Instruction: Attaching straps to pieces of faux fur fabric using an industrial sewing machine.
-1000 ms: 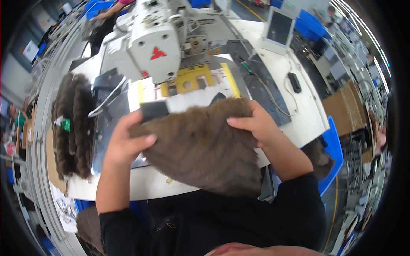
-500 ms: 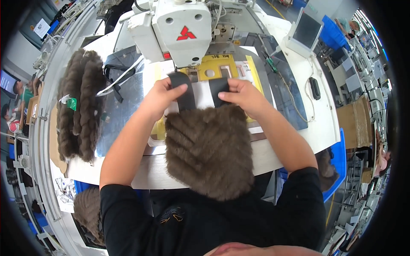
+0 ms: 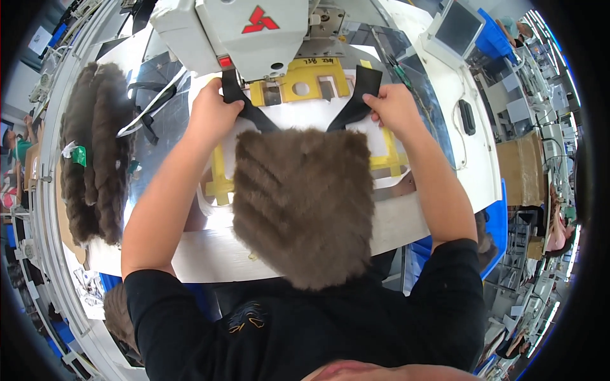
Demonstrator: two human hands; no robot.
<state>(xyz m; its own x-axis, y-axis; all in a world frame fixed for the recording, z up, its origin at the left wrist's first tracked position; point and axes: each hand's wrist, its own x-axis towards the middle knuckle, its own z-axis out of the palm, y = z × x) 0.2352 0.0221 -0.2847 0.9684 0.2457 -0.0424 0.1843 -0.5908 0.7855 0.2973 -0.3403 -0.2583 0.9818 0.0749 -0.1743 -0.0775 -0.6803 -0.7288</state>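
Note:
A brown fur piece (image 3: pixel 304 203) with a V-shaped pile hangs over the table's front edge, toward my body. Two black straps come out of its far edge and spread apart. My left hand (image 3: pixel 215 109) pinches the left strap (image 3: pixel 232 86) between thumb and fingers. In my right hand (image 3: pixel 394 108) the right strap (image 3: pixel 356 95) is gripped the same way, its free end sticking up past the fingers. Just beyond the hands, a yellow-edged template (image 3: pixel 318 82) with cut-outs lies under the head of a white sewing machine (image 3: pixel 254 32).
Rolled brown fur strips (image 3: pixel 95 152) lie at the left, near black and white straps (image 3: pixel 152 105). On the right are a small screen (image 3: pixel 456 33), a black oblong device (image 3: pixel 467 117) and a cardboard box (image 3: pixel 521 168). Blue bins (image 3: pixel 502 222) stand below the table.
Both hands have moved apart, pulling the two straps outward from near parallel into a V. The fur piece has shifted slightly up in the picture. The view has shifted a little.

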